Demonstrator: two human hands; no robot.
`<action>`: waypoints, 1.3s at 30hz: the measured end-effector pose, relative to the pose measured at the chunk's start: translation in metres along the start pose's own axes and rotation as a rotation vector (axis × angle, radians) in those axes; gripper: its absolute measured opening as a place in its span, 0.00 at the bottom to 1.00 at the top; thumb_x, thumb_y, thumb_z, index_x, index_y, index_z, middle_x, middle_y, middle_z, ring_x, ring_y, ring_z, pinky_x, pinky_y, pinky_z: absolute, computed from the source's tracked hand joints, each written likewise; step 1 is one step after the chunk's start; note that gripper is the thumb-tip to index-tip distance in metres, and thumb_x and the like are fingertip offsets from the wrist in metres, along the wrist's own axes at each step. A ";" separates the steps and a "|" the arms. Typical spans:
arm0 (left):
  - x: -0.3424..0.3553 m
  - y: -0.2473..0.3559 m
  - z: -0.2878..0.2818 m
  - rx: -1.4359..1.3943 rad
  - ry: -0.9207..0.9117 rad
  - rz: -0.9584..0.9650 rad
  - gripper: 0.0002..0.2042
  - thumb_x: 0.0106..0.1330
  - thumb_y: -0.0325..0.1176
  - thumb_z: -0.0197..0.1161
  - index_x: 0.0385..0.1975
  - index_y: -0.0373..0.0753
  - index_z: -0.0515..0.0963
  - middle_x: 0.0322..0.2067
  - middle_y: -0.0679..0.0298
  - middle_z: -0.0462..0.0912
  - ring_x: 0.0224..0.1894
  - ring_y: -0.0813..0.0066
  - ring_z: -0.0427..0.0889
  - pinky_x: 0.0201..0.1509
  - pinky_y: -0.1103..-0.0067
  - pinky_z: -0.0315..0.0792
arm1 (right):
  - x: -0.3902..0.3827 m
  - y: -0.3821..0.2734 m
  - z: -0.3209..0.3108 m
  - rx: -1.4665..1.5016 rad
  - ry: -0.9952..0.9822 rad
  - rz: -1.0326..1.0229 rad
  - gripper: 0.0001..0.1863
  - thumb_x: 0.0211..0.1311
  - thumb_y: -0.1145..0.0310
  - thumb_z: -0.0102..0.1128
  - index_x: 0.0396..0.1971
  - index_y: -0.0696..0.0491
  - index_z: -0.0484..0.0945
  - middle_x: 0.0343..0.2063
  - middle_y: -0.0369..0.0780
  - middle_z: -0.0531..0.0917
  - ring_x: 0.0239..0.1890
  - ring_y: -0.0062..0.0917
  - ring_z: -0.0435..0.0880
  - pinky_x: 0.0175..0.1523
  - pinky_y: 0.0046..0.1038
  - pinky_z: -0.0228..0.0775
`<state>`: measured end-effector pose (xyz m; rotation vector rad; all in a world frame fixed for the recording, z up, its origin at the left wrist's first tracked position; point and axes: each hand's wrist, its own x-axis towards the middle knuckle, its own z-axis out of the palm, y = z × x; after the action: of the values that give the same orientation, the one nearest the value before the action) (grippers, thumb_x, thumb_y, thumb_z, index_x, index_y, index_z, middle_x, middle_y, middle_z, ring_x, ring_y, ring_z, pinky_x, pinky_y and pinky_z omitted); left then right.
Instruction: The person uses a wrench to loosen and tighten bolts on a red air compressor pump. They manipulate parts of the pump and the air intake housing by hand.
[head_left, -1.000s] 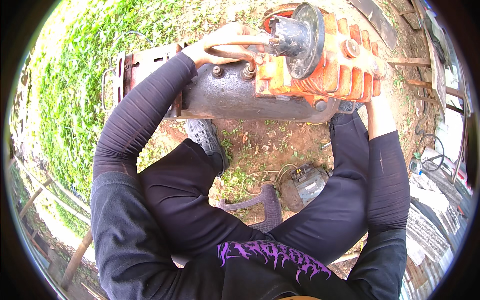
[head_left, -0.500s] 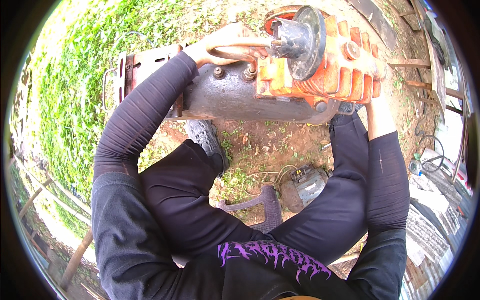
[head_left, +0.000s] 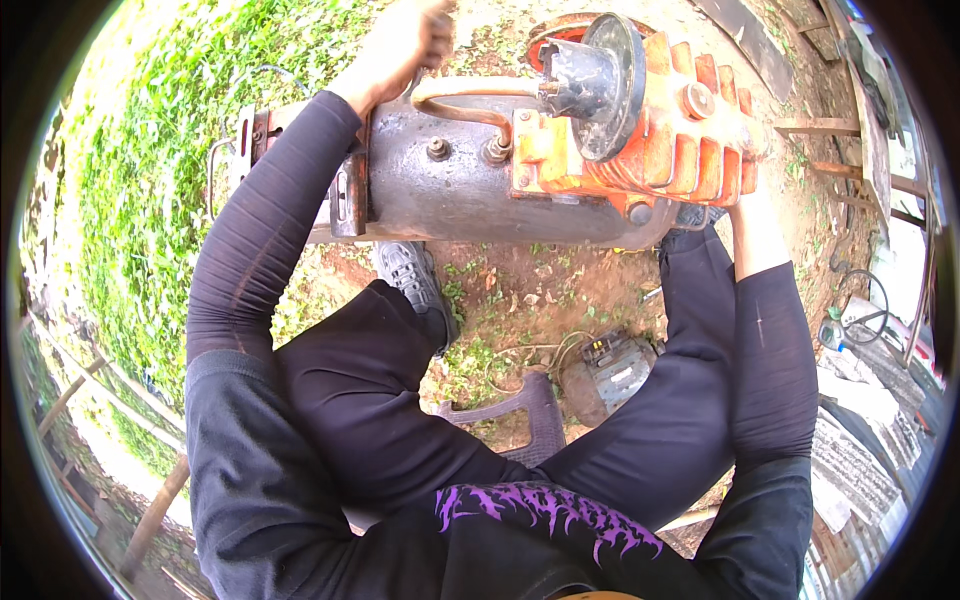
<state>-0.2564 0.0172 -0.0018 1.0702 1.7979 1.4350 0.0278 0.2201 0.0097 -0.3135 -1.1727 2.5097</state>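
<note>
Across the ground before me lies an air compressor with a dark, wet-looking cylindrical tank and an orange finned pump head at its right end. A black round part sits on the head, and a bent copper-coloured pipe runs from it down to the tank. My left hand is raised beyond the tank's far side, apart from the pipe, its fingers curled; whatever they may hold is hidden. My right hand reaches under the near right side of the pump head, which covers its fingers.
Between my legs are a dark plastic stool frame and a dusty grey case with a thin cable. Green plants grow on the left. Planks and corrugated sheets lie on the right.
My left hand has lifted off the tank by the copper-coloured pipe and moved away and to the left. My right arm and the compressor stay in place.
</note>
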 end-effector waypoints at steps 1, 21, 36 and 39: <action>0.001 0.009 0.004 -0.446 0.221 -0.251 0.23 0.66 0.55 0.49 0.15 0.44 0.60 0.14 0.70 0.57 0.18 0.71 0.60 0.26 0.72 0.63 | -0.013 -0.059 -0.077 -0.032 0.003 -0.012 0.25 0.67 0.66 0.55 0.61 0.55 0.63 0.55 0.43 0.75 0.54 0.27 0.77 0.56 0.31 0.72; 0.006 0.010 0.075 -0.918 0.644 -0.622 0.25 0.65 0.57 0.38 0.31 0.38 0.70 0.26 0.58 0.75 0.27 0.68 0.68 0.29 0.75 0.61 | -0.016 -0.083 -0.099 -0.071 -0.011 0.008 0.24 0.70 0.61 0.48 0.61 0.55 0.63 0.55 0.42 0.75 0.55 0.27 0.76 0.57 0.30 0.71; 0.004 -0.008 0.093 -0.931 0.444 -0.540 0.22 0.68 0.51 0.46 0.41 0.34 0.72 0.36 0.55 0.80 0.34 0.71 0.75 0.34 0.71 0.70 | -0.005 -0.066 -0.066 -0.056 -0.027 0.033 0.25 0.72 0.56 0.41 0.61 0.55 0.63 0.55 0.42 0.75 0.56 0.27 0.75 0.59 0.30 0.70; -0.002 -0.007 0.088 -0.899 0.395 -0.535 0.22 0.68 0.51 0.46 0.41 0.34 0.72 0.36 0.55 0.80 0.34 0.71 0.75 0.35 0.71 0.70 | -0.006 -0.067 -0.068 -0.065 -0.035 0.030 0.25 0.72 0.56 0.40 0.61 0.55 0.63 0.55 0.42 0.75 0.56 0.27 0.75 0.59 0.30 0.70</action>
<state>-0.1829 0.0581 -0.0300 -0.1448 1.2480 1.8579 0.0714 0.3046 0.0190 -0.3063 -1.2743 2.5159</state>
